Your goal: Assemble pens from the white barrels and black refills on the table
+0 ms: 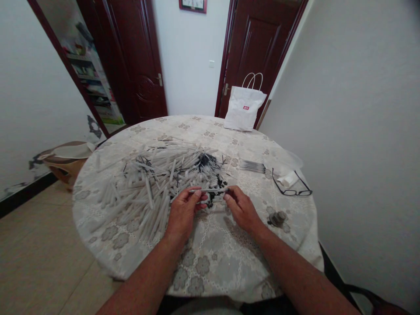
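Level between my two hands is a thin pale pen [213, 190] with a dark tip at its left end. My left hand [183, 212] pinches the pen near that tip, thumb on top. At the pen's other end, the thumb and fingers of my right hand [242, 208] are closed; whether a small part sits in them is hidden. Just beyond the hands and to the left spreads a large heap of whitish pen barrels [149, 188]. Dark thin pieces [207, 161] lie bunched on its right side. Small black parts [222, 181] are scattered behind the pen.
A neat row of pens [252, 166] lies right of the heap. Black-framed glasses [292, 191] rest near a white roll [288, 179]. A small dark round object [277, 218] sits by my right forearm. A white paper bag [244, 109] stands at the table's far edge.
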Available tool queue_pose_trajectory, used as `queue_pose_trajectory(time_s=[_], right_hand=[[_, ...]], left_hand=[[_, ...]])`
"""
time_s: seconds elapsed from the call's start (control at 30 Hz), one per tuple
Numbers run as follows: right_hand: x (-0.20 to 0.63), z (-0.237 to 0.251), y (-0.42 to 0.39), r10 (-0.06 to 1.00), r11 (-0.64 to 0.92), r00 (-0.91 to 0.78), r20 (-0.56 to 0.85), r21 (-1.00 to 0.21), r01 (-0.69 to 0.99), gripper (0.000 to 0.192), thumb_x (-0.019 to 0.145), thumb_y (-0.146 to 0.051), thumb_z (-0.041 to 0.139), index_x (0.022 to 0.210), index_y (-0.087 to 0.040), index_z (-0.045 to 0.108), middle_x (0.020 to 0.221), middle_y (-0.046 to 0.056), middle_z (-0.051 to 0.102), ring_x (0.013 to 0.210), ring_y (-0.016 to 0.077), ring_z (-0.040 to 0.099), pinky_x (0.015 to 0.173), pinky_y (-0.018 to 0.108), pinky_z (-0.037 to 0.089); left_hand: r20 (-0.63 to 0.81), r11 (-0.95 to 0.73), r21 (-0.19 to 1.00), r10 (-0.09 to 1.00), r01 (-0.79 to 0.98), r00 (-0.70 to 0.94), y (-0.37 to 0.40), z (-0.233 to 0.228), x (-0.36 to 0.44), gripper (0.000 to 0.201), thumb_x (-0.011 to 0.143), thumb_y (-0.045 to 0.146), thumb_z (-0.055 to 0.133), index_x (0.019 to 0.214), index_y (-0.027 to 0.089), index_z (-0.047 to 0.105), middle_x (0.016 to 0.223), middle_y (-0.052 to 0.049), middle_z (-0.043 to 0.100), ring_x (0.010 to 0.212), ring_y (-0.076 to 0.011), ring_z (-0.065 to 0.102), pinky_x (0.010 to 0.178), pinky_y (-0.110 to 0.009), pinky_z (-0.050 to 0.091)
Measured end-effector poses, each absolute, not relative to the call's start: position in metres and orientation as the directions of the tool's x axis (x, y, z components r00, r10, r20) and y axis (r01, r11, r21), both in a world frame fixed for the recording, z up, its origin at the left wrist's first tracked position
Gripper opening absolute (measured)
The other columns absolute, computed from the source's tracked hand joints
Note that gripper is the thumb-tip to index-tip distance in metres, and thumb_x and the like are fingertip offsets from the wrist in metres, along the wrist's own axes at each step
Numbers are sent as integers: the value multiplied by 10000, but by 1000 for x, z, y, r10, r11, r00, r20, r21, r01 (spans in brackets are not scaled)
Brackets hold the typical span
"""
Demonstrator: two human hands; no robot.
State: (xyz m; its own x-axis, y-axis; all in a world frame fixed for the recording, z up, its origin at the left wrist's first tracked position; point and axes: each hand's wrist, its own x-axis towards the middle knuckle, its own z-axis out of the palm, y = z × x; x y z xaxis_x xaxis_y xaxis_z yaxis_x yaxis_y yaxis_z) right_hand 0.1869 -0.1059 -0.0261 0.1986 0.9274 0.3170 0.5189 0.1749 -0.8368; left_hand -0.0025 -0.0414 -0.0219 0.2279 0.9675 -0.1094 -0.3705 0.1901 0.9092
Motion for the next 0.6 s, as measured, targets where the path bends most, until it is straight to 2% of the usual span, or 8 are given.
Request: queue_pose_trajectory(time_s=[0.07, 0.17, 0.23, 0.33, 0.43, 0.6], right_hand=[[187, -15, -109, 884, 234, 139, 446, -680, 695, 236, 984, -328, 533, 1172, -215, 620, 977, 67, 664, 872, 201, 609, 777, 317, 495], [188, -2, -111, 834, 300, 44, 551, -517, 802, 320, 984, -259, 535, 1298, -220, 586, 1124, 118, 654, 1038, 248, 601, 910, 392, 493], [188, 3, -111, 821, 343, -44, 570, -430, 835, 321, 983, -250, 547, 1299, -224, 596, 1153, 130, 652, 1090, 270, 585, 954, 429, 484], [187, 6, -110, 833, 387, -178, 524, -321, 865, 229, 994, -244, 539, 1185, -220, 663, 1080, 126, 673, 1040, 275, 587, 920, 432, 492], [185, 7, -108, 850, 388, -226, 477, -276, 879, 208, 1006, -246, 523, 1132, -209, 685, 1020, 120, 680, 976, 266, 593, 879, 419, 495], [188, 6, -108, 874, 365, -210, 438, -308, 878, 201, 1002, -246, 526, 1118, -212, 686, 1011, 113, 684, 959, 257, 605, 858, 397, 495]], left_hand=[[-99, 177, 909, 971, -378, 216, -40, -22, -5, 386, 777, 429, 797, 1034, 162, 691, 957, -81, 753, 863, -213, 736, 675, -297, 600], [-87, 166, 904, 974, -393, 210, -38, -23, -9, 405, 763, 444, 806, 1032, 164, 690, 945, -80, 755, 853, -219, 738, 673, -301, 600], [-88, 166, 916, 971, -365, 220, -39, -23, -9, 422, 754, 460, 811, 1029, 163, 694, 933, -83, 757, 854, -229, 739, 678, -310, 602], [-79, 154, 948, 962, -278, 262, -45, -19, -7, 426, 746, 476, 814, 1007, 156, 710, 895, -92, 763, 819, -241, 739, 678, -327, 603], [-54, 119, 968, 959, -222, 279, -51, -14, -5, 402, 753, 466, 808, 991, 153, 725, 859, -93, 764, 808, -247, 738, 669, -325, 598], [-38, 97, 974, 961, -203, 275, -52, -12, -4, 343, 804, 431, 760, 1007, 157, 721, 852, -88, 761, 799, -237, 727, 646, -315, 582]])
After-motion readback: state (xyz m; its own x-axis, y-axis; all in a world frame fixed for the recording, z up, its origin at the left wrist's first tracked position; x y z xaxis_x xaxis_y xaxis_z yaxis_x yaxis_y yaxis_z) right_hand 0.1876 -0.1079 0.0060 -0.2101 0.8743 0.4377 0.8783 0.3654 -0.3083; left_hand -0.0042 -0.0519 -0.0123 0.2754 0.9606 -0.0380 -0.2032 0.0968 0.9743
